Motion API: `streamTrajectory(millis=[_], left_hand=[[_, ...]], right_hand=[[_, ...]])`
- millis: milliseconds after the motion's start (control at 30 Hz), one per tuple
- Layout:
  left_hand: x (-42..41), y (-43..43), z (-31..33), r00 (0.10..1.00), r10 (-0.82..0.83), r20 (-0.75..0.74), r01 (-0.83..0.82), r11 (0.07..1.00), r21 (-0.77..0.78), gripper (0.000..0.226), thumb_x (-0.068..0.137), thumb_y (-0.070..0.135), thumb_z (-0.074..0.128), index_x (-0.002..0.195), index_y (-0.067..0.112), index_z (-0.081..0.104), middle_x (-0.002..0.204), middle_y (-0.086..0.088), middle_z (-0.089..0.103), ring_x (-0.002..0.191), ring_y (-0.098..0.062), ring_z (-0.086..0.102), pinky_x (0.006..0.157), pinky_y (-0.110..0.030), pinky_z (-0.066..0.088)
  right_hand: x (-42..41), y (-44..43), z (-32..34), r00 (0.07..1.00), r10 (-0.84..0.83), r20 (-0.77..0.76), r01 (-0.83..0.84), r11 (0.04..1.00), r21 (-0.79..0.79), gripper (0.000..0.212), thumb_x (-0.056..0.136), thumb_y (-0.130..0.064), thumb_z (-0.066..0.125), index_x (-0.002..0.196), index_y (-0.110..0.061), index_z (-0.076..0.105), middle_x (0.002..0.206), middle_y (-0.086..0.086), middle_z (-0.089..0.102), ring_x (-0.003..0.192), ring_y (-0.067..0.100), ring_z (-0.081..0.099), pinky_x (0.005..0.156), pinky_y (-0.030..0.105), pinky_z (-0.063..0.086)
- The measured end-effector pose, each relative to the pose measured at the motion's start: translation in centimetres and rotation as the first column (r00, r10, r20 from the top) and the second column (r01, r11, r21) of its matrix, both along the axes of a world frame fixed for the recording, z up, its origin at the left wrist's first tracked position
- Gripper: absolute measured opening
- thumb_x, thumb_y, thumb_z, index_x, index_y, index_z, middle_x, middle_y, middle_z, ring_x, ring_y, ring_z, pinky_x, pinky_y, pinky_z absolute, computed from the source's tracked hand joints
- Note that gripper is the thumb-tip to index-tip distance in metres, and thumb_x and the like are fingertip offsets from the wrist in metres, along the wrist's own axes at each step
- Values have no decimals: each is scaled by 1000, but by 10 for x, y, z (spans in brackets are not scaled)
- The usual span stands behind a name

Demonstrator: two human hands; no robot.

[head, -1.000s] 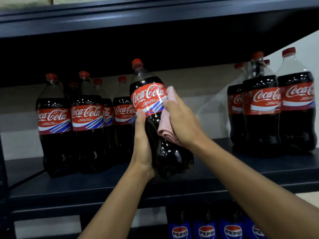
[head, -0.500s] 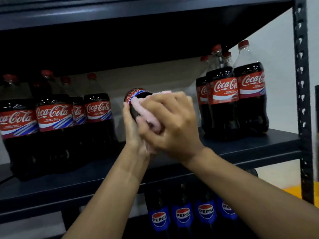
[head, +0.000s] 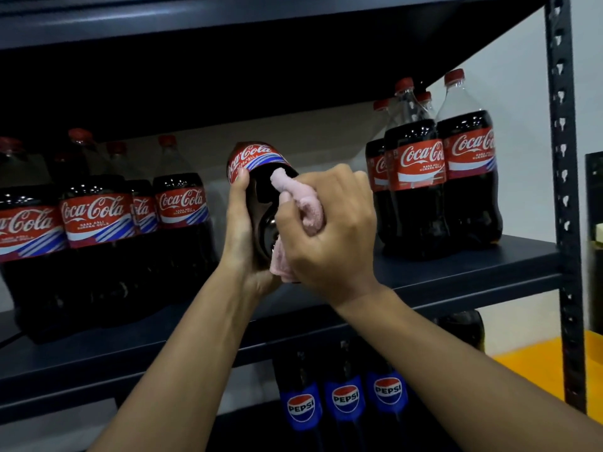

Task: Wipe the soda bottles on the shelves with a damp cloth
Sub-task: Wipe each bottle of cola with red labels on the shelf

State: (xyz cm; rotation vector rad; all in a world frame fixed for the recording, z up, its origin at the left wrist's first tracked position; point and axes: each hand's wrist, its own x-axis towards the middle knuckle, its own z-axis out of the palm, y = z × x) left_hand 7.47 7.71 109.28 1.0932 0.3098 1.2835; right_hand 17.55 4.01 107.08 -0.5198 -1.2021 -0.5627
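Tipped since a second ago: bottle point(head: 261, 200), base near, held above shelf point(head: 456, 270). Grip — left hand point(head: 239, 230) round its left side; right hand point(head: 332, 230) clutches cloth point(head: 308, 207) — pressed to its right flank.

Head camera faces the middle shelf point(head: 456, 269) close up, level.

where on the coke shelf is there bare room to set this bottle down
The shelf is bare in the middle, between the left Coca-Cola cluster and the right Coca-Cola cluster, behind the held bottle. Also a strip along its front edge before the right cluster. Both clusters are packed tight.
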Motion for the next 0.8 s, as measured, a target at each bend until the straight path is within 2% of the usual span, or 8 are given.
streamTrajectory(millis=[133, 233, 367, 467, 533, 600, 667, 800], left_hand=[[-7, 2, -3, 999, 35, -26, -35, 999, 0, 71, 97, 71, 50, 107, 7, 79, 105, -15, 77, 94, -26, 77, 84, -36, 62], [-13, 5, -17, 989, 131, -65, -132, 991, -12, 72, 97, 70, 52, 132, 10, 71, 126, -18, 74, 112, -31, 74, 93, -43, 60], [-21, 5, -32, 960, 267, -81, -269, 963, -19, 57, 97, 65, 57, 115, 14, 75, 99, -13, 80, 81, -26, 78, 68, -38, 65], [-27, 7, -33, 937, 335, -103, -337, 941, -7, 54, 96, 66, 58, 115, 17, 74, 95, -10, 80, 79, -24, 79, 66, -38, 65], [-33, 9, -31, 912, 390, -130, -391, 920, 23, 51, 97, 65, 57, 115, 20, 73, 95, -7, 81, 80, -22, 79, 68, -39, 66], [-37, 9, -30, 890, 431, -150, -428, 902, 53, 54, 93, 66, 60, 118, 20, 73, 103, -6, 81, 88, -23, 80, 75, -40, 65], [-43, 13, -31, 862, 483, -156, -474, 876, 90, 65, 82, 69, 70, 123, 19, 73, 114, -9, 80, 101, -27, 79, 86, -44, 62], [-53, 26, -32, 808, 564, -173, -534, 823, 191, 94, 62, 80, 84, 133, 19, 70, 124, -9, 77, 116, -30, 74, 107, -55, 53]], right_hand=[[-3, -2, 1, 980, 162, -118, -177, 976, -126, 18, 92, -34, 57, 84, -21, 64, 81, -10, 58, 80, 16, 52, 74, 35, 46], [10, 6, 4, 935, 275, -225, -339, 879, -336, 20, 93, -40, 57, 81, -25, 64, 81, -12, 65, 86, 17, 61, 79, 41, 51], [51, 21, 9, 999, -40, -7, 30, 839, -543, 26, 96, -42, 56, 84, -20, 62, 86, -8, 66, 90, 25, 56, 82, 44, 48], [69, 25, -1, 895, -166, 414, 428, 584, -690, 27, 99, -44, 47, 89, -23, 58, 95, 1, 63, 99, 31, 54, 81, 40, 36], [69, 26, -17, 760, 13, 650, 618, 295, -729, 39, 103, -48, 36, 110, -20, 64, 120, 10, 65, 114, 35, 56, 88, 44, 34], [63, 26, -31, 693, 218, 687, 678, 129, -724, 42, 105, -49, 26, 115, -22, 57, 137, 11, 58, 124, 34, 51, 98, 51, 32], [57, 28, -33, 681, 269, 681, 688, 84, -721, 40, 104, -49, 19, 112, -28, 52, 143, 11, 53, 130, 36, 46, 99, 52, 29], [50, 48, -27, 713, 301, 634, 673, -40, -739, 66, 98, -57, 11, 150, -31, 43, 162, 12, 36, 147, 41, 31, 112, 55, 22]])
